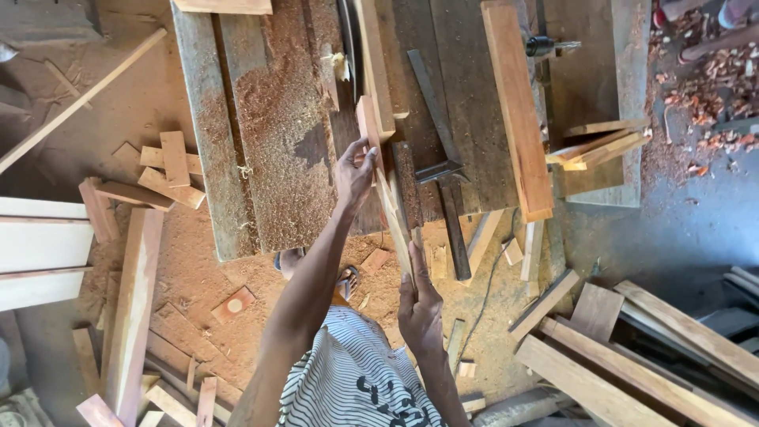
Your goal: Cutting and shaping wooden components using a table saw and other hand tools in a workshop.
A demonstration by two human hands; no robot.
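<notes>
I look down at a sawdust-covered saw table [261,158]. Both my hands hold a thin wooden strip [387,194] that runs from the table toward me. My left hand [356,170] grips its far part near the table's front edge. My right hand [419,304] holds the near end, low by my striped shirt. A narrow slot with a saw blade [348,47] lies just beyond the strip. A try square [443,170] with a dark handle rests on the table to the right of my left hand.
A long reddish plank [518,111] lies on the table at the right. Offcuts [166,174] and boards [134,308] litter the sawdust floor on the left. More planks [632,356] pile up at the lower right. Wood shavings [704,79] cover the upper right.
</notes>
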